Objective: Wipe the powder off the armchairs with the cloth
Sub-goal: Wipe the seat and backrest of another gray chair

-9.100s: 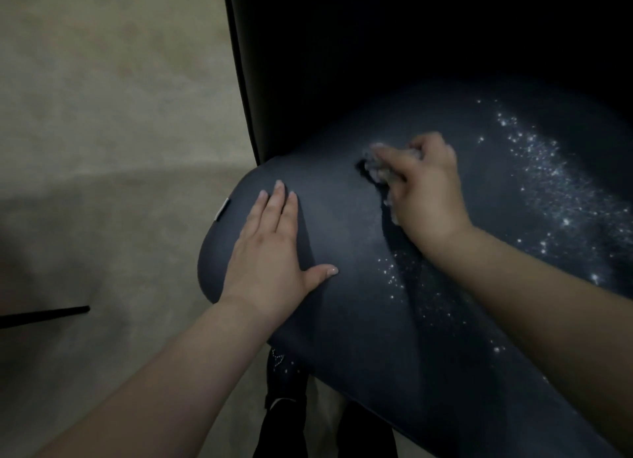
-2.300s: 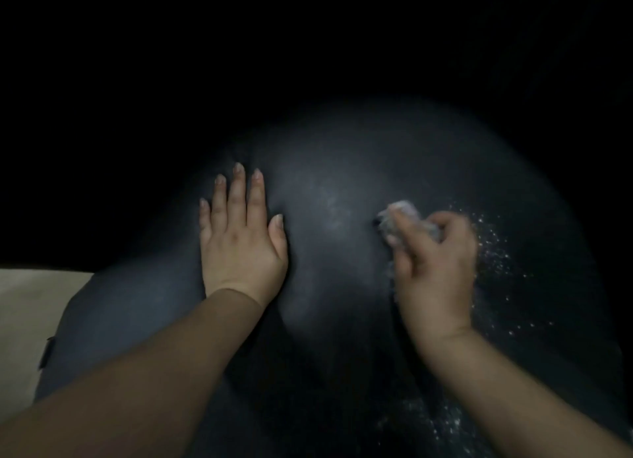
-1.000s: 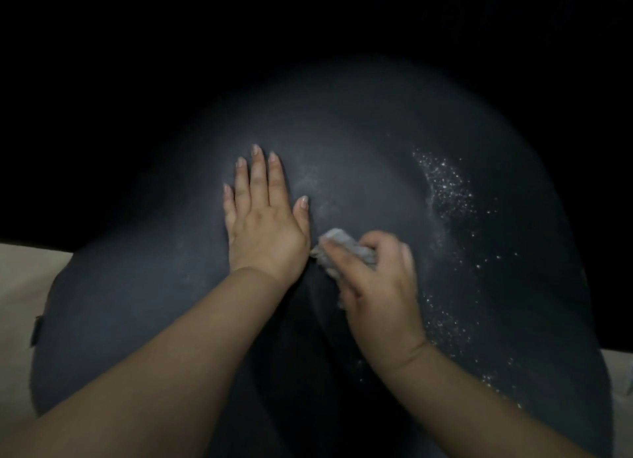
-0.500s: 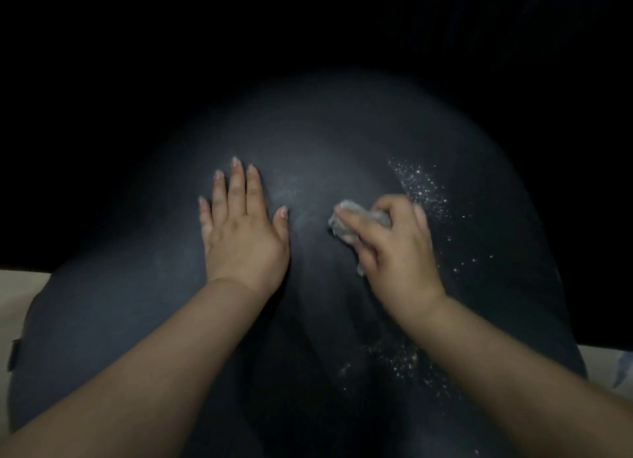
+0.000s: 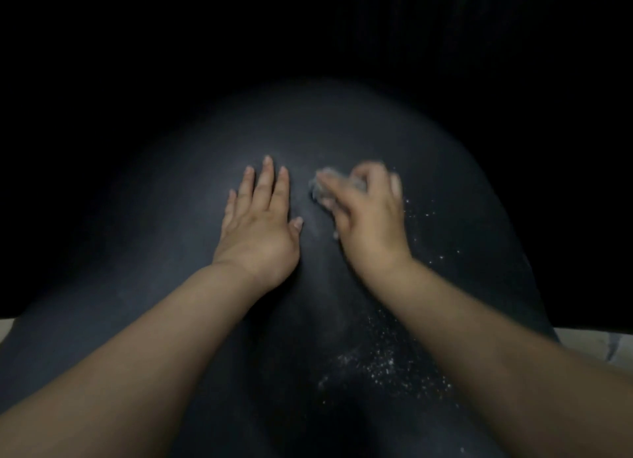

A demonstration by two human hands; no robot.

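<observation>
Grey cloth, bunched with no clear long axis, is clutched in my right hand; my left hand rests flat on the dark armchair, powder nearer right.

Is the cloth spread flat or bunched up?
Bunched up: the cloth is a small grey wad gripped in the right hand, only partly showing past its fingers.

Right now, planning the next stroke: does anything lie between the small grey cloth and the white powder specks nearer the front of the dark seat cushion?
Nothing visible does. The small grey cloth, gripped by the right hand, has bare dark cushion between it and the white powder specks.
</observation>
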